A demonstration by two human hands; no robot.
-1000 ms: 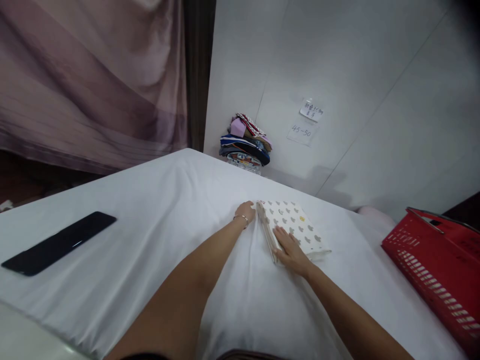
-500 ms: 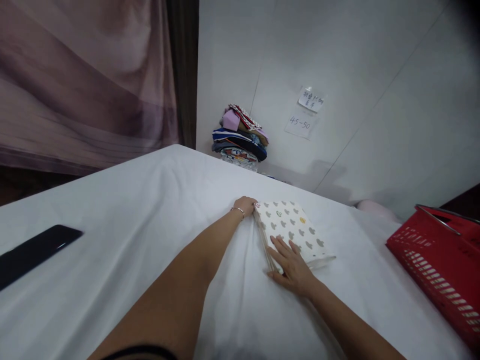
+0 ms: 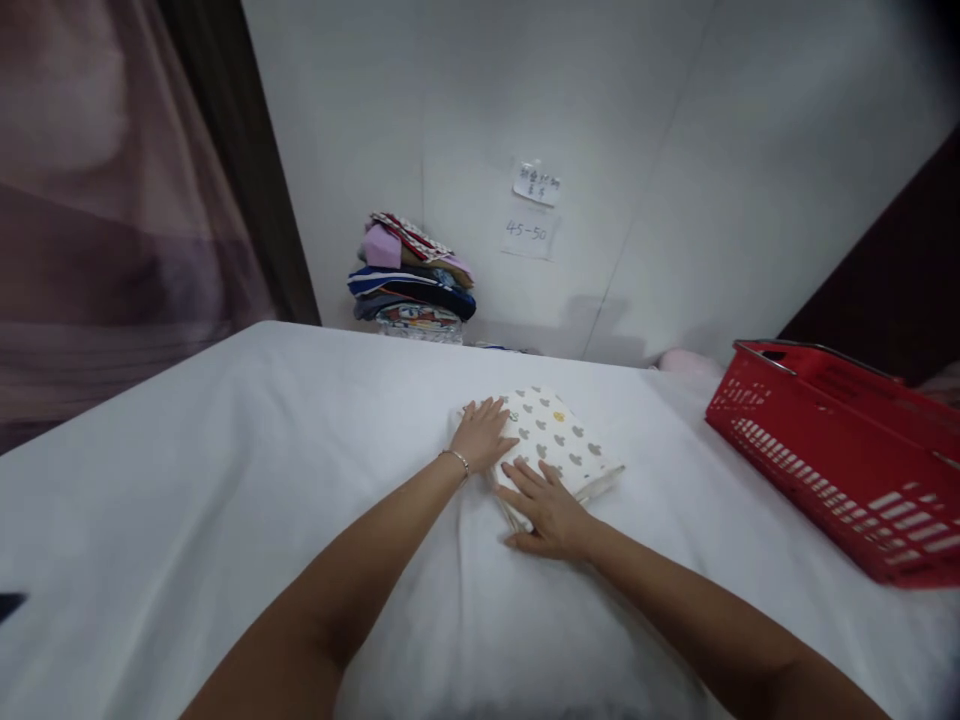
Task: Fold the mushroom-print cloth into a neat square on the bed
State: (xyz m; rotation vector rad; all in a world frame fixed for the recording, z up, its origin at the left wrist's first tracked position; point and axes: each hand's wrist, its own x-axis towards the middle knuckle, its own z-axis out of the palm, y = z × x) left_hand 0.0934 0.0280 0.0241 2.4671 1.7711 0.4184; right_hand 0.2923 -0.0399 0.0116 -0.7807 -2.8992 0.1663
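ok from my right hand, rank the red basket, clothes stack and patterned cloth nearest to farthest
1. Patterned cloth: touching the right hand
2. Red basket: off to the right
3. Clothes stack: at the back, to the left

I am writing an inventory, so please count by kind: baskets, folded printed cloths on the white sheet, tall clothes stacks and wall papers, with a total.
Red basket: 1
Folded grey-print cloth: 1
Tall stack of folded clothes: 1
Wall papers, upper and lower: 2
Total: 5
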